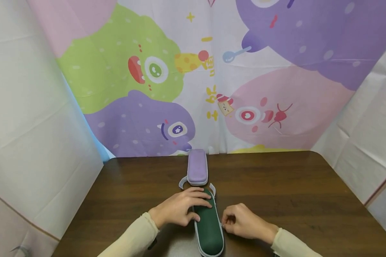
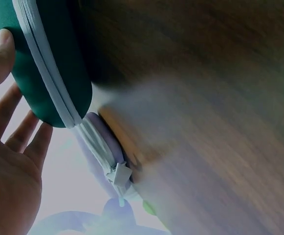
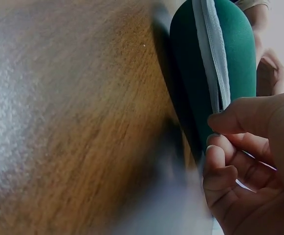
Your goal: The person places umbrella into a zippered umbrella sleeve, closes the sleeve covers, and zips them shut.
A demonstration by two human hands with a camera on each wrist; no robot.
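A long green zip case (image 1: 207, 228) with rounded ends and grey zip tape lies lengthwise on the table. My left hand (image 1: 177, 208) rests on its far part, fingers spread across the lid and thumb on the left side. At the case's right edge, my right hand (image 1: 246, 221) pinches the zipper pull, which the fingertips hide. The right wrist view shows the grey zip tape (image 3: 211, 44) parted in a narrow dark gap just above the right thumb. In the left wrist view, the left fingers (image 2: 15, 132) touch the green case's rounded end.
Beyond the green case lies a smaller purple zip case (image 1: 197, 167) with a light strap (image 1: 182, 182). Another light strap (image 1: 212, 190) sticks out from the green case's far end. The brown wooden table (image 1: 276, 182) meets a cartoon-printed curtain (image 1: 209, 135) at the back.
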